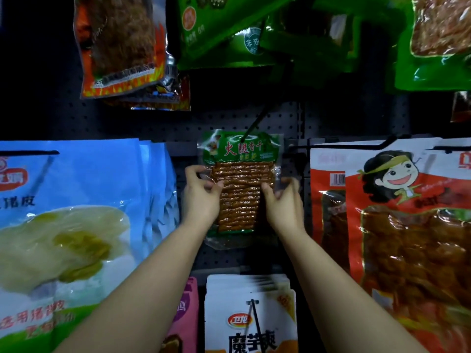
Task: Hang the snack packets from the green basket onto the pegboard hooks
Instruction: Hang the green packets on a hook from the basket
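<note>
A snack packet [240, 174] with a green header, red lettering and brown sticks inside hangs flat against the dark pegboard [153, 123]. A black hook [257, 122] runs through its top. My left hand [201, 197] pinches the packet's left edge. My right hand [283, 202] grips its right edge. The green basket is not in view.
Hanging packets crowd all sides: large blue ones [76, 212] to the left, red ones with a cartoon figure [407, 225] to the right, white packets [251, 314] and a pink one [186, 314] below, orange [119, 44] and green [254, 29] ones above.
</note>
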